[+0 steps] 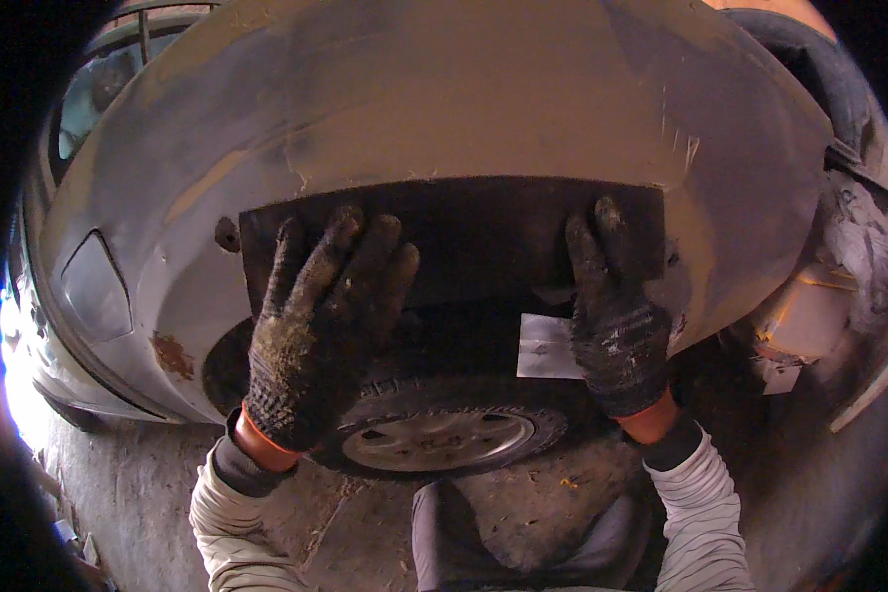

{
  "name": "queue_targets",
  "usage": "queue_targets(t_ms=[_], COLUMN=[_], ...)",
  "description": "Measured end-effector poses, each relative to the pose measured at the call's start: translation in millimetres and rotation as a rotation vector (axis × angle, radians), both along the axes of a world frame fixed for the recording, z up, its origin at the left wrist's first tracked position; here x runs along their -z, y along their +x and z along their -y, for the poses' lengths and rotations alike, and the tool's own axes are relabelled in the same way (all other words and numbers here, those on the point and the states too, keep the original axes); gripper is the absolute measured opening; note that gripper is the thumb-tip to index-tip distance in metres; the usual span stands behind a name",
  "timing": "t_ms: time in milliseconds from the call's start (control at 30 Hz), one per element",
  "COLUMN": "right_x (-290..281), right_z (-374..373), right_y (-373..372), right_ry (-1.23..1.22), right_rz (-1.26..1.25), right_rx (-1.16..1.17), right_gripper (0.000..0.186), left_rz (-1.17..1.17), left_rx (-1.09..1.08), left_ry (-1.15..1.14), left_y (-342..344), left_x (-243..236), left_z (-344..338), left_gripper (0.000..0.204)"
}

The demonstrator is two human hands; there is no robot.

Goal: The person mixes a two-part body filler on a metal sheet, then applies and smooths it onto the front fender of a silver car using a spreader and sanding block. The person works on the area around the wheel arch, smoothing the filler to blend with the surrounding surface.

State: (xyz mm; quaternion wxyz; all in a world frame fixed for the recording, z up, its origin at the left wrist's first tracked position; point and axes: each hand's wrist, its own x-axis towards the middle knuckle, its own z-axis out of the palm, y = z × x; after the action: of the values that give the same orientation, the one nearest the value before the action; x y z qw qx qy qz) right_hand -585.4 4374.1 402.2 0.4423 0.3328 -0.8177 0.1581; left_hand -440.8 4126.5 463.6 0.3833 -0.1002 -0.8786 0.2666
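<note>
A black, flat sheet (483,232) lies along the curve of a car's fender (483,109), above the wheel arch. What it is made of cannot be told. My left hand (316,316), in a dirty dark knitted glove, holds the sheet's left part with fingers stretched upward over it. My right hand (617,306), gloved alike, holds the right part, its visible fingers against the surface. Both thumbs are hidden. Beside the right palm shows a small whitish rectangular piece (549,347); whether that hand grips it cannot be told.
Below the arch is a wheel (439,439) with a dark tire. A fuel flap (97,283) is at the left, near a rust patch (173,355). Filler-like patches mark the bodywork. A crumpled grey covering (858,247) and a pale box-like object (804,311) stand at the right.
</note>
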Motion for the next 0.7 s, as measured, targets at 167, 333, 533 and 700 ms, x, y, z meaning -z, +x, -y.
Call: queue_targets(t_ms=[167, 333, 533, 700], right_x=[12, 25, 41, 33], right_z=[5, 8, 9, 7], right_y=[4, 1, 4, 12], right_ry=[0.047, -0.023, -0.028, 0.119], right_rz=[-0.011, -0.111, -0.057, 0.008], right_rx=[0.132, 0.09, 0.067, 0.105], right_gripper=[0.077, 0.07, 0.069, 0.061], left_rz=[-0.018, -0.037, -0.086, 0.073], left_rx=[0.032, 0.033, 0.083, 0.07], left_ry=[0.013, 0.0, -0.025, -0.031], left_y=[0, -1, 3, -5], left_x=[13, 26, 42, 25], left_z=[4, 9, 11, 12], left_gripper=[0.055, 0.051, 0.053, 0.055])
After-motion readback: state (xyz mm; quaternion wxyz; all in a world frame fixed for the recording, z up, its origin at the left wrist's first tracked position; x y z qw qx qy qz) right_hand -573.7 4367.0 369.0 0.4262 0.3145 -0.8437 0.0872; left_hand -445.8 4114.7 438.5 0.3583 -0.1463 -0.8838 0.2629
